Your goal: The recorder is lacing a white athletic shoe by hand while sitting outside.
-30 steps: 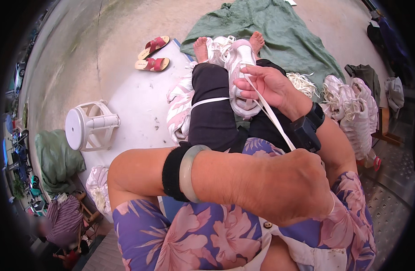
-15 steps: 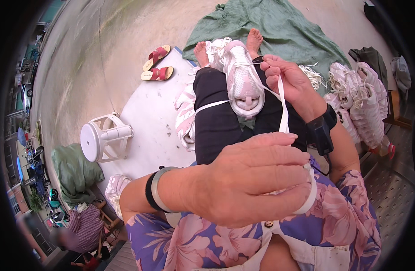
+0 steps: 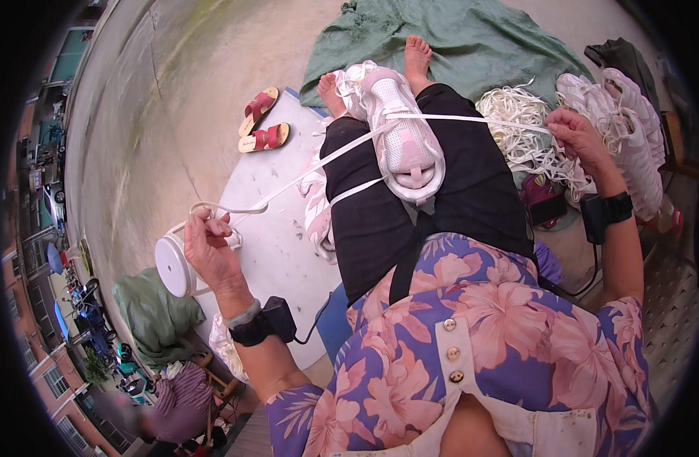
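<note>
A white and pink sneaker [image 3: 404,145] rests across my thighs, its opening toward me. Its white shoelace [image 3: 464,118] stretches out tightly to both sides from the tongue area. At the left, my left hand [image 3: 214,255] is closed on one length of lace, with the loose end curling past the fingers. Out to the right, my right hand [image 3: 582,141] pinches the other length between thumb and fingers. A white band [image 3: 357,190] runs from the sneaker over my left thigh.
A heap of white laces [image 3: 521,126] lies right of my legs, beside several sneakers [image 3: 635,145]. Red sandals [image 3: 264,139] and a white plastic stool [image 3: 176,265] stand at left. Green cloth [image 3: 471,38] spreads beyond my feet. A person [image 3: 186,404] sits at lower left.
My left hand has swung from in front of my chest far out to the left, drawing lace with it. My right hand has moved outward to the right, and the lace is now spread wide.
</note>
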`<state>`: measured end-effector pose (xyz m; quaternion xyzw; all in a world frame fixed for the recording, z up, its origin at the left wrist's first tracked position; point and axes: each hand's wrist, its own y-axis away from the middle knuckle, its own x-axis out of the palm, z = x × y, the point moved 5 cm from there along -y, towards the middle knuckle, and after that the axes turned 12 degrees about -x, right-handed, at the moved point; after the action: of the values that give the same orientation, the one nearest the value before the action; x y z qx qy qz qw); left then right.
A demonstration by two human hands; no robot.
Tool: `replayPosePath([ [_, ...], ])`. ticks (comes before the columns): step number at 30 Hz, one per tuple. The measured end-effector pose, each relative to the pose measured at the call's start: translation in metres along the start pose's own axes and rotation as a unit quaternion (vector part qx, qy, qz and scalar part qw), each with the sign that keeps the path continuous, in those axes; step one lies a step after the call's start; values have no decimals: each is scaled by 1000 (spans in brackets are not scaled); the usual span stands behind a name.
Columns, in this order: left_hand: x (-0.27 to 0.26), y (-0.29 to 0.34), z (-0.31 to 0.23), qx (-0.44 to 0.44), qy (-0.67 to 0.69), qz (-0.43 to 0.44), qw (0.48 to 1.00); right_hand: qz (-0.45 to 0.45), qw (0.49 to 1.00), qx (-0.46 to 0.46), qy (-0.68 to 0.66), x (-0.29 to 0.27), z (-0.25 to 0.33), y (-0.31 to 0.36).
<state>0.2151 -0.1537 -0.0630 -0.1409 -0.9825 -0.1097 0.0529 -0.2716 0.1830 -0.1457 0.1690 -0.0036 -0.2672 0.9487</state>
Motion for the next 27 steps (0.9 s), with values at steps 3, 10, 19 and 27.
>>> replayPosePath([
  [3, -29, -33, 67, -152, -189, -95, 965, 91, 904, -66, 414, 3, -42, -17],
  [10, 149, 2, 80, 235, -497, 129, 825, -19, 762, -476, 439, 146, 25, -26],
  [19, 226, 16, 112, 248, -627, 240, 698, 74, 789, -387, 471, 195, 17, -36],
  [27, 214, 19, 121, 162, -547, 197, 797, -20, 806, -473, 355, 197, 28, -28],
])
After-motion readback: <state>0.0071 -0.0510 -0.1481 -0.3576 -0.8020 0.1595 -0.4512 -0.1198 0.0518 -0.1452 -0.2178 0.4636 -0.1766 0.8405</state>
